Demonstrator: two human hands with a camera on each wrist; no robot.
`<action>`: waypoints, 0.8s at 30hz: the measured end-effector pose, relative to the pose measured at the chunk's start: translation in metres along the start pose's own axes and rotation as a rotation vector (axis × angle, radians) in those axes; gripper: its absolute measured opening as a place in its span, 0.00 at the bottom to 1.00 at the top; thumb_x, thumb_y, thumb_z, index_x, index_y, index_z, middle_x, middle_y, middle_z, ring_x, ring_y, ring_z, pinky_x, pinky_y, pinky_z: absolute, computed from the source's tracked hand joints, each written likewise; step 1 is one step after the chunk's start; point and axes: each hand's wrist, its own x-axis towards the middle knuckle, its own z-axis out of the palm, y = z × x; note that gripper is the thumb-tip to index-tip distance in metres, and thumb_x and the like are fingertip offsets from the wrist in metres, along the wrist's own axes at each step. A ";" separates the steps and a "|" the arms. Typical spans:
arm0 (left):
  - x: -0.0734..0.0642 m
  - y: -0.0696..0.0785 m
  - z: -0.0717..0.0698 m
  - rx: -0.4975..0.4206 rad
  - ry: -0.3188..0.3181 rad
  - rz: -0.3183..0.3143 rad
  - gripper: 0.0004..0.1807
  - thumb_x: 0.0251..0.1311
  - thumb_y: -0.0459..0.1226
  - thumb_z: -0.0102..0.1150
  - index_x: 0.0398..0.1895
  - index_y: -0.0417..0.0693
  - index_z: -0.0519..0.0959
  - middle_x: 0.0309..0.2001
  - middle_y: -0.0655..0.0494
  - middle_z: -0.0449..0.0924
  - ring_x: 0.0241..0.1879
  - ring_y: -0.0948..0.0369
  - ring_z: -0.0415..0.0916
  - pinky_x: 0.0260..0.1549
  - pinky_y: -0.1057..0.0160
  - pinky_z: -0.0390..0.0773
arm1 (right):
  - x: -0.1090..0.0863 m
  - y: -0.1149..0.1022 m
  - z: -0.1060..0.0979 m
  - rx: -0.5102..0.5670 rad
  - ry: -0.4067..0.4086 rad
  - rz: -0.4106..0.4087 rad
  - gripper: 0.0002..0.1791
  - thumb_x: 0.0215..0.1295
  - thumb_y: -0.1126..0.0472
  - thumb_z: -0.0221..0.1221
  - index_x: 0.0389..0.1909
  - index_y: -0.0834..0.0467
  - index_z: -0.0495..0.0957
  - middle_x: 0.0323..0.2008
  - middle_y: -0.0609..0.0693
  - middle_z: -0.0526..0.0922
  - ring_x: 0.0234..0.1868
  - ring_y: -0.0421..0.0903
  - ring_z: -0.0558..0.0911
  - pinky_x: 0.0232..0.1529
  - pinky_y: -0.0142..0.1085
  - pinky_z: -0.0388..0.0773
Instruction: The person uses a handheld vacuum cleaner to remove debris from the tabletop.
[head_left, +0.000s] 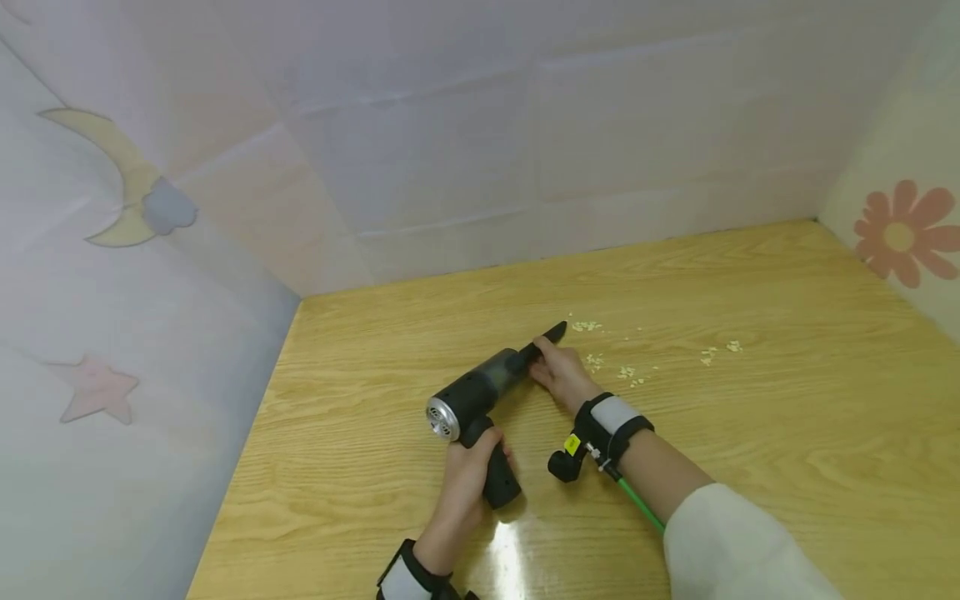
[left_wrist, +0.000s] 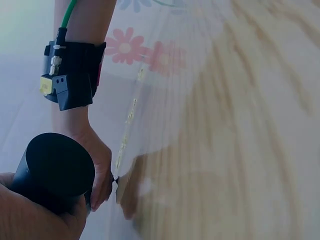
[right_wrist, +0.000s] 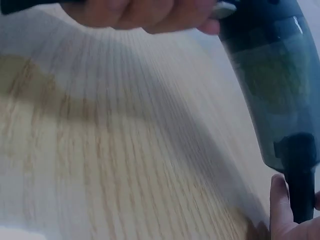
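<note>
And here's the left hand (head_left: 471, 479), fingers curled right around the handle (head_left: 501, 483) of a black handheld vacuum (head_left: 471, 396), closed up snugly, thumb wrapped high near the body! Across to the right hand (head_left: 564, 377), and it's a pinch at the front end: thumb and fingers drawn in on the slim black nozzle (head_left: 553, 332), with the right wrist view showing digits on either side of it, just below the smoky see-through cup (head_left: 501, 372). The vacuum sits slantwise over the wooden table (head_left: 337, 400), silver vented end low and left, nozzle tip up and right, just beside the pale crumbs (head_left: 626, 372) scattered in small clusters; whether that tip touches the wood, I can't tell!

Look at the arms: the left reaches up from the bottom edge, the right slants in from the lower right, white sleeve (head_left: 738, 546) pushed back along the forearm, wrist strapped in a black-and-grey band (head_left: 615, 422) with a green cable (head_left: 641, 504) trailing away. On to the lettering, and a yellow label (head_left: 572, 444) on the right wrist's camera mount carries a dark mark, too small to read
</note>
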 end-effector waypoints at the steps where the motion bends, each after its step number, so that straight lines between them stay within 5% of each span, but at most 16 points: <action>1: 0.000 0.000 0.001 -0.007 -0.004 -0.001 0.09 0.59 0.33 0.52 0.40 0.41 0.66 0.24 0.55 0.72 0.23 0.65 0.73 0.29 0.67 0.77 | 0.000 0.000 0.001 -0.008 0.007 -0.003 0.31 0.73 0.56 0.42 0.71 0.68 0.50 0.63 0.60 0.62 0.67 0.50 0.64 0.64 0.33 0.68; 5: 0.001 -0.001 0.005 -0.032 -0.015 -0.008 0.11 0.59 0.32 0.52 0.42 0.40 0.65 0.25 0.55 0.71 0.24 0.65 0.73 0.29 0.67 0.76 | 0.001 0.000 0.003 -0.044 0.020 -0.019 0.29 0.74 0.56 0.41 0.69 0.68 0.54 0.58 0.56 0.67 0.64 0.47 0.68 0.39 0.23 0.74; 8: 0.001 -0.001 0.006 -0.043 -0.013 -0.017 0.12 0.59 0.33 0.52 0.44 0.40 0.64 0.26 0.55 0.71 0.24 0.65 0.72 0.29 0.67 0.76 | 0.002 -0.002 0.002 -0.066 0.022 -0.018 0.29 0.74 0.56 0.41 0.69 0.67 0.54 0.63 0.58 0.66 0.64 0.47 0.69 0.31 0.21 0.72; 15: -0.001 -0.001 0.007 -0.045 -0.029 -0.030 0.14 0.60 0.34 0.52 0.46 0.40 0.63 0.29 0.55 0.71 0.26 0.64 0.72 0.30 0.67 0.76 | 0.004 -0.004 -0.001 -0.088 0.043 -0.004 0.29 0.74 0.55 0.42 0.69 0.67 0.55 0.56 0.56 0.68 0.56 0.45 0.72 0.30 0.20 0.73; 19: -0.001 -0.002 0.005 -0.053 -0.031 -0.028 0.14 0.60 0.34 0.52 0.46 0.41 0.63 0.28 0.56 0.71 0.25 0.64 0.72 0.30 0.67 0.76 | 0.003 -0.005 -0.002 -0.094 0.040 -0.002 0.29 0.74 0.56 0.42 0.70 0.67 0.53 0.61 0.59 0.66 0.57 0.46 0.72 0.30 0.20 0.73; 24: 0.000 -0.002 0.005 -0.047 -0.048 -0.020 0.12 0.60 0.34 0.53 0.44 0.40 0.64 0.28 0.56 0.71 0.25 0.65 0.73 0.30 0.67 0.76 | 0.002 -0.005 -0.002 -0.096 0.046 -0.004 0.30 0.74 0.56 0.41 0.71 0.67 0.50 0.67 0.63 0.61 0.64 0.50 0.69 0.52 0.28 0.75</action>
